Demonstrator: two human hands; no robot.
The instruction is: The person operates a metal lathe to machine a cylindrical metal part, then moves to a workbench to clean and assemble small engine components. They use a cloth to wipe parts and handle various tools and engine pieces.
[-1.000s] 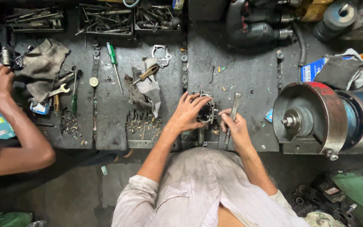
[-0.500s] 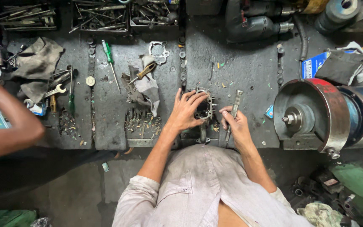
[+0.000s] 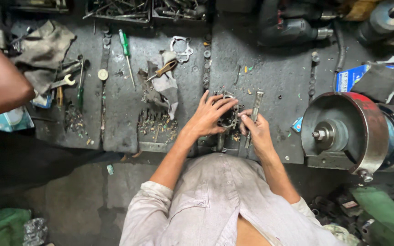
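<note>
Far left: another person's arm [image 3: 3, 89] over rags and spanners, apart from the work. Green screwdriver [image 3: 126, 50] and gasket [image 3: 181, 48] lie loose on the bench [image 3: 274, 73]. Centre, at the bench's near edge: left hand [image 3: 210, 116] spread, fingers clamped over a small metal casting [image 3: 229, 118], pinning it down. Right hand [image 3: 258, 132] closed round a metal-handled tool [image 3: 254, 114], tip at the casting's right side; the contact itself is hidden. Judged step: working a fastener or fitting on the casting. Next move needs a steady left-hand hold and the tool kept square. Motor housing [image 3: 347, 132] at right, idle
</note>
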